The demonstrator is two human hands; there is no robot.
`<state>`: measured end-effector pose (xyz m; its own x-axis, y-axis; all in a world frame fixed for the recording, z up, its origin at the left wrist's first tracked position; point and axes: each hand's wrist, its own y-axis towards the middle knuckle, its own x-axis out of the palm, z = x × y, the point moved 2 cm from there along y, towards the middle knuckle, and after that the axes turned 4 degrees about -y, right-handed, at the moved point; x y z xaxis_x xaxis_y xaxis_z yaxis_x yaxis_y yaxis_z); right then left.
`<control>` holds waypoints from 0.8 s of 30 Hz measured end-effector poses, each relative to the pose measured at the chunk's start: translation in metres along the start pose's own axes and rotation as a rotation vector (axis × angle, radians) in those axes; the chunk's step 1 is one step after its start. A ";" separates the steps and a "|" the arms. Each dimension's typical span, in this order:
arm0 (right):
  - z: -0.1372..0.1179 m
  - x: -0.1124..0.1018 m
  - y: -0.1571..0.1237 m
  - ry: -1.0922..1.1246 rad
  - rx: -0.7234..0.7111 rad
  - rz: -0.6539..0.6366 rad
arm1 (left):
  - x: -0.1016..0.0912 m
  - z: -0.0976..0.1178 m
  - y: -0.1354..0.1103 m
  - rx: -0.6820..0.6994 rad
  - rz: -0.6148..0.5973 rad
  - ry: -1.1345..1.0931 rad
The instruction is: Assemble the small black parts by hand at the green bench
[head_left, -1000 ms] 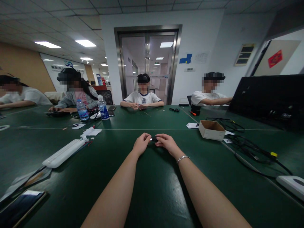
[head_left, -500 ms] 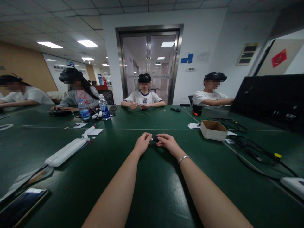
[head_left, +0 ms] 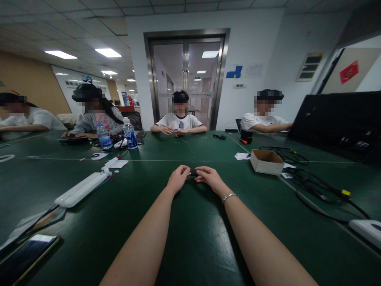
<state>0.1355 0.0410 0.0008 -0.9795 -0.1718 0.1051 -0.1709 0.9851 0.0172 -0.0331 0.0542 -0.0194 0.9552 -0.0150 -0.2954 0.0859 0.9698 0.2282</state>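
Both my arms stretch forward over the dark green table (head_left: 190,238). My left hand (head_left: 177,178) and my right hand (head_left: 210,177) meet at the middle, fingers curled and pinched on the two ends of a small black object (head_left: 193,173) with a short metal tip. The object is held just above the table top, and most of it is hidden by my fingers. A thin silver bracelet (head_left: 228,196) circles my right wrist.
A long white power strip (head_left: 80,190) lies left, a phone (head_left: 25,260) at the near left edge. A small cardboard box (head_left: 266,161) and black cables (head_left: 318,186) lie right, beside a black monitor (head_left: 339,123). Two water bottles (head_left: 129,135) stand far left. Several people sit around the table.
My hands stay pinched on the small black object in the same place. The view has shifted only slightly.
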 end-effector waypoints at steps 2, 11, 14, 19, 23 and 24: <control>0.000 0.000 0.000 0.001 0.001 -0.002 | 0.001 -0.001 0.000 0.001 -0.006 -0.003; -0.001 0.000 -0.001 -0.018 0.026 0.017 | -0.001 -0.001 0.001 0.066 0.033 0.020; -0.001 0.001 -0.001 -0.013 0.030 0.012 | -0.001 0.003 0.000 0.078 0.029 -0.013; -0.001 0.000 0.001 -0.017 0.032 0.009 | -0.002 0.010 -0.002 0.066 0.010 -0.098; 0.000 -0.001 0.002 -0.022 0.026 0.009 | -0.002 0.012 -0.002 0.082 -0.018 -0.156; 0.001 -0.001 0.002 -0.023 0.028 0.008 | -0.002 0.011 -0.002 0.081 -0.022 -0.159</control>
<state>0.1360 0.0434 0.0000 -0.9831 -0.1639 0.0819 -0.1654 0.9862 -0.0116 -0.0322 0.0492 -0.0086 0.9850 -0.0805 -0.1526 0.1237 0.9460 0.2996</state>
